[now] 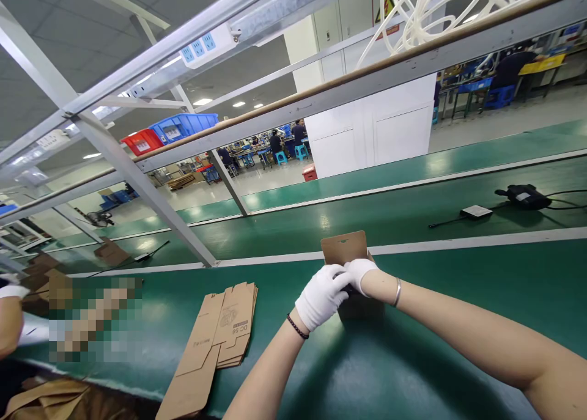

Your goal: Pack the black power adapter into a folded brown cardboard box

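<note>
A small brown cardboard box [345,247] stands upright on the green work surface, its top flap with a hang slot raised. My left hand [321,296], in a white glove, is closed over the box's opening. My right hand [358,273], also gloved, is closed on the box's top edge beside it. Something dark shows between the fingers; I cannot make out what it is. A stack of flat, unfolded brown cartons [232,325] printed "DC-66" lies to the left of my hands.
A green conveyor belt [413,209] runs beyond the work surface, carrying a black adapter with cable [525,196] and a small white-topped device [476,211]. A slanted metal frame post [151,194] rises at left. Another person's arm [10,322] shows at far left. Seated workers are far behind.
</note>
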{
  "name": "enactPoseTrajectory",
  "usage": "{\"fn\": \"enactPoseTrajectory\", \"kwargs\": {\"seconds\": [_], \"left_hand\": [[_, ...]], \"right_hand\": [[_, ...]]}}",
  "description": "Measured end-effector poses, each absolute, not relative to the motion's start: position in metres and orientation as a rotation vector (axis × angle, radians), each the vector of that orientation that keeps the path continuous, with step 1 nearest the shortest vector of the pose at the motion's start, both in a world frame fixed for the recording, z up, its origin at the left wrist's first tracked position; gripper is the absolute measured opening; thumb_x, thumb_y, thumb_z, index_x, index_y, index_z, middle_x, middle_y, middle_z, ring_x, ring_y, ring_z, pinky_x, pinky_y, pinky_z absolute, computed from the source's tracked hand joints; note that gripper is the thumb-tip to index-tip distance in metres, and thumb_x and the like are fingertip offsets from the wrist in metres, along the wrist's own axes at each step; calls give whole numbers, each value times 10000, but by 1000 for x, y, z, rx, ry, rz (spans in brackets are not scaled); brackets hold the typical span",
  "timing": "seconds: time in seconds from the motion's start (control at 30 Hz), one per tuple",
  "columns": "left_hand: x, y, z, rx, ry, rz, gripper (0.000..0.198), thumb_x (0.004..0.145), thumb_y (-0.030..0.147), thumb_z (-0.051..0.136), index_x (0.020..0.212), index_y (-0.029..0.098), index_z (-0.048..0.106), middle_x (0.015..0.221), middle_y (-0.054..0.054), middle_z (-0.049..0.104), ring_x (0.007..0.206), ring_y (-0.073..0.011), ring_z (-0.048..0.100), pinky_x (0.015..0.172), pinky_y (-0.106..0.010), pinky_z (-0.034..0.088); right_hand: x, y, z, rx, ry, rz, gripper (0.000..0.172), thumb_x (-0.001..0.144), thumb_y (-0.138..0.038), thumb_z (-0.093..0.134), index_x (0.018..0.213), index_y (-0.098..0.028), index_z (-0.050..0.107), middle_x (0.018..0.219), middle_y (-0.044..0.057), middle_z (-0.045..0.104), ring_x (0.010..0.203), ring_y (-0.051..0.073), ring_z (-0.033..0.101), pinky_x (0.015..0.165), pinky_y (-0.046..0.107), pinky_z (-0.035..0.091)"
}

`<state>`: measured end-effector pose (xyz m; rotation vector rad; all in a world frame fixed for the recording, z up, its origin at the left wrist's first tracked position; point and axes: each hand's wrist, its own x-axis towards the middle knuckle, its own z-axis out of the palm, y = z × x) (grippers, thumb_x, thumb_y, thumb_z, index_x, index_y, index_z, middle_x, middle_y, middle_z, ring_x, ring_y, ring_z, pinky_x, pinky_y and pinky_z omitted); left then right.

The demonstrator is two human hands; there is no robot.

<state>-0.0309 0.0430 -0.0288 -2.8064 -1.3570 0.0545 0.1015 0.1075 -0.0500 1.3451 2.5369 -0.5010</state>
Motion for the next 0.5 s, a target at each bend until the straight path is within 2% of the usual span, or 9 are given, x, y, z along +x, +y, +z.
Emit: {"fn": "enactPoseTrajectory", "kwargs": {"seconds": [0.07,0.1,0.2,0.27,0.37,0.5], "left_hand": [[-25,48,-23,-2751,-1433,234,208,934,273,495,991,211,686,1000,-70,696,942,-200,617,770,-310,459],[-22,51,-21,-2726,-1462,311,218,934,289,496,939,208,698,921,-77,701,890,-216,629,732,-330,458],[-15,62,-13,-2643,-1558,396,215,901,270,530,860,159,708,836,-129,695,837,-268,643,683,-376,449],[-11,69,-11,-2612,-1602,448,199,879,254,546,839,149,711,836,-145,698,849,-288,646,694,-396,446],[-1,77,-16,-2628,-1598,560,121,806,220,615,786,156,716,780,-133,706,856,-300,647,757,-437,436],[10,84,-31,-2658,-1542,647,106,772,151,615,792,149,720,721,-111,714,860,-287,640,860,-492,407]], "right_hand": [[104,107,-50,1344,2526,-467,349,541,2,768,878,-65,709,902,197,713,889,371,687,780,416,535],[107,106,-49,1359,2538,-440,340,571,-5,757,903,-55,701,921,208,708,904,372,682,795,419,529],[118,101,-43,1425,2623,-360,260,834,-91,553,1074,-44,642,1040,242,674,983,348,662,820,423,510],[125,101,-38,1413,2665,-356,323,925,-113,372,1132,-70,615,1068,230,669,989,322,662,796,410,511],[128,105,-32,1226,2666,-444,284,902,-162,428,1029,-126,679,979,167,709,909,297,686,746,372,514],[118,117,-31,960,2583,-539,172,709,-158,629,845,-160,735,864,109,728,829,277,692,715,334,507]]}}
